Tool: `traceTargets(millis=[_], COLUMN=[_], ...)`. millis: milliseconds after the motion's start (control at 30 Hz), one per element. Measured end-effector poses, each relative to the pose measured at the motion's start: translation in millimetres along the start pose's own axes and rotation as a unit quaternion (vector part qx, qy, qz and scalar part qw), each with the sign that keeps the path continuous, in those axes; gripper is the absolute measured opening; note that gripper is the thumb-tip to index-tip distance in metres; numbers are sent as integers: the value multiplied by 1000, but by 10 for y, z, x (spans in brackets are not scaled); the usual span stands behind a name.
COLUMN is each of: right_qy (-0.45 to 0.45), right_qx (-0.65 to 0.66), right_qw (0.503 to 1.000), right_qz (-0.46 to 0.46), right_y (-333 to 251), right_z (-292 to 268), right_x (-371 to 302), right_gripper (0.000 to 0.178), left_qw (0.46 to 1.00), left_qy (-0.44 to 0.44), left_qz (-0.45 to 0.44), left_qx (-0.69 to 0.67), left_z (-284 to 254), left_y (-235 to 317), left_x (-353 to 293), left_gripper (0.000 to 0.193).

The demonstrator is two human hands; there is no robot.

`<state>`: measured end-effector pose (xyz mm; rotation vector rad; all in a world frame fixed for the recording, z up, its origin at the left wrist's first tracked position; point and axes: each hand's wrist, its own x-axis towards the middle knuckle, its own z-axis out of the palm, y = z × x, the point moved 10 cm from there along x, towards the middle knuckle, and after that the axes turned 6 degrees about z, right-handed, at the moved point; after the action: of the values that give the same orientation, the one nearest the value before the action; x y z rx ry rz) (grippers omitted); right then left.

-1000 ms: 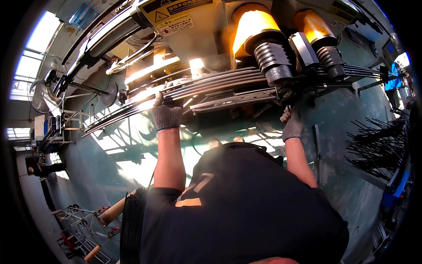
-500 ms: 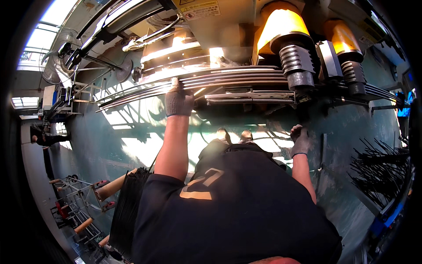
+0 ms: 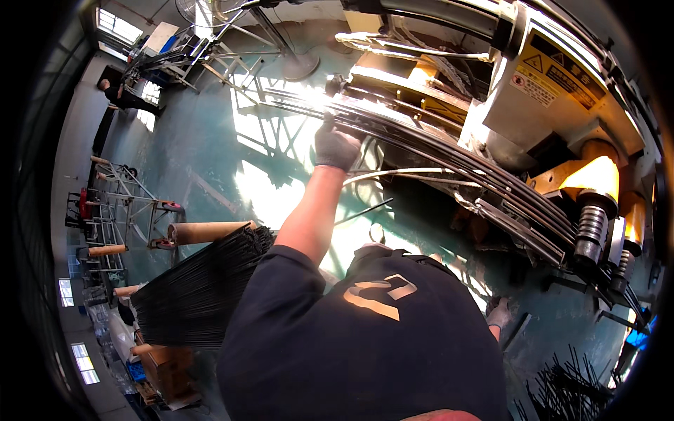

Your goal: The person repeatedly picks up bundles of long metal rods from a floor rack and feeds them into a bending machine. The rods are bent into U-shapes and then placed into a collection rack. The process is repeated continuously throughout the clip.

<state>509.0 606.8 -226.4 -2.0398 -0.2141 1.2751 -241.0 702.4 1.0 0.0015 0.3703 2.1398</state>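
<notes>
A bundle of long thin metal rods [image 3: 449,156] runs slantwise from the upper middle to the machine at the right. My left hand [image 3: 337,147], in a grey knit glove, is at the far left part of the bundle, its fingers closed over the rods' near edge. Glare washes out the fingertips. Low beside my body on the right hangs my right hand [image 3: 500,313], also gloved and away from the rods. It is small and its fingers are not clear. The rods' right ends pass by a ridged steel roller [image 3: 592,228] under a yellow cone-shaped housing [image 3: 597,181].
A machine cabinet [image 3: 562,81] with warning labels stands at upper right. Behind my left arm lies a stack of black rods [image 3: 203,291] near a wheeled metal rack [image 3: 137,203]. More black rods [image 3: 569,386] are at lower right. A person [image 3: 126,97] stands far left.
My view has turned left, so the machine and rods now slant down to the right. My left hand stays at the rods; the right hand stays low at my side.
</notes>
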Motion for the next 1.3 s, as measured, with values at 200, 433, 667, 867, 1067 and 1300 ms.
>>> traceTargets(millis=[200, 433, 667, 867, 1067, 1300], right_qy=[38, 32, -6, -18, -35, -15], right_qx=[-132, -392, -337, -298, -343, -361], right_qw=[990, 911, 935, 952, 932, 926], right_qz=[11, -123, -114, -63, -114, -109], right_y=[794, 1249, 879, 682, 601, 589], right_z=[151, 480, 862, 1002, 1070, 1089], right_x=[-217, -808, -1336, -1220, -1203, -1478], right_gripper=[44, 43, 34, 34, 35, 37], left_qw=[979, 941, 901, 967, 939, 710], left_qy=[66, 160, -131, -19, -63, -214], left_qz=[148, 142, 81, 40, -10, -5], left_qx=[125, 263, 406, 252, 337, 670], left_z=[-1032, -1101, -397, -571, -414, -172], left_y=[2323, 3091, 2406, 2697, 2573, 2601], left_x=[940, 1285, 1028, 1202, 1348, 1185], left_gripper=[60, 55, 51, 53, 57, 59])
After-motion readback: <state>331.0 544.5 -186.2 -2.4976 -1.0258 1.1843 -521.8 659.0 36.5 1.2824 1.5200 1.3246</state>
